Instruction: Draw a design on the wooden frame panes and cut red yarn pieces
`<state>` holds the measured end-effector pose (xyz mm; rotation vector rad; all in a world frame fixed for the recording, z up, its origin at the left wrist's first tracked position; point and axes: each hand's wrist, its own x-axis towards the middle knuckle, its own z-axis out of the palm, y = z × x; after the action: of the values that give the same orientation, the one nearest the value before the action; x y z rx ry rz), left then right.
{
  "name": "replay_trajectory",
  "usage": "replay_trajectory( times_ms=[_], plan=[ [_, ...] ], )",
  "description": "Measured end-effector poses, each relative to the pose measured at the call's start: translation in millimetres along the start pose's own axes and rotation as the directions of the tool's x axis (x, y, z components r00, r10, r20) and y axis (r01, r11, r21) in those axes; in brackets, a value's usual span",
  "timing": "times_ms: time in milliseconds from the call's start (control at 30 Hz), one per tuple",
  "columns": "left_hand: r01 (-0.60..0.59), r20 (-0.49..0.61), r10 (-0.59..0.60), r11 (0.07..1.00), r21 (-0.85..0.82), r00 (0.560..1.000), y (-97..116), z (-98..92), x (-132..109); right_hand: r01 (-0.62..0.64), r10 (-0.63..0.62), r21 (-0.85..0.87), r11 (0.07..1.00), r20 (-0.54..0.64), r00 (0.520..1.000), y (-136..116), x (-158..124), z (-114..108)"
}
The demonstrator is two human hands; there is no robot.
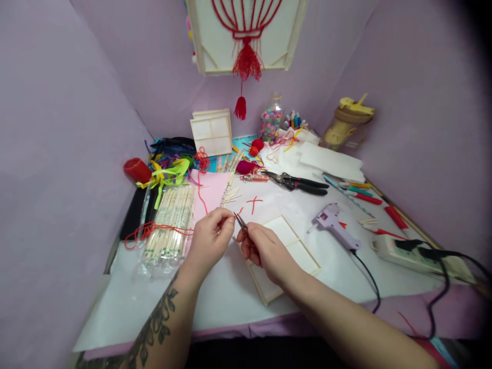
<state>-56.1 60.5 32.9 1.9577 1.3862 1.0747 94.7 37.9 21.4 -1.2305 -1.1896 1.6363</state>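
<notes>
My left hand (213, 237) is closed in a pinch on red yarn (203, 197), which trails from the fingers back over a pink sheet. In my right hand (265, 248) are small pointed scissors (241, 221), their handles mostly hidden by the fingers. The blade tips are at the left fingertips, by a short end of yarn. Beneath the right hand lies a white panel framed with thin sticks (282, 230). Just beyond the hands, red yarn pieces form a cross (254, 204) on the white table cover (161, 300).
On the right are a glue gun (336, 225) with its cord, black-handled pruning shears (295, 183) and a power strip (418, 256). Bagged chopsticks (169, 220) lie left. A jar of pompoms (271, 123) and a tumbler (344, 123) stand behind; a lantern picture (249, 36) hangs above.
</notes>
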Motion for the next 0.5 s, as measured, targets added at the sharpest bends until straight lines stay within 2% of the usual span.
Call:
replay_trajectory(
  times_ms=[200,500],
  plan=[
    [0.07,0.008,-0.07,0.997,0.017,0.998,-0.4,1.6,-2.0,0.026,-0.026,-0.026,0.999,-0.004,1.0,1.3,-0.3,-0.2],
    [0.053,0.01,-0.053,0.998,0.043,0.999,2.2,-0.6,-0.9,0.016,-0.016,-0.044,0.999,-0.002,1.0,5.5,0.5,-0.3]
  ],
)
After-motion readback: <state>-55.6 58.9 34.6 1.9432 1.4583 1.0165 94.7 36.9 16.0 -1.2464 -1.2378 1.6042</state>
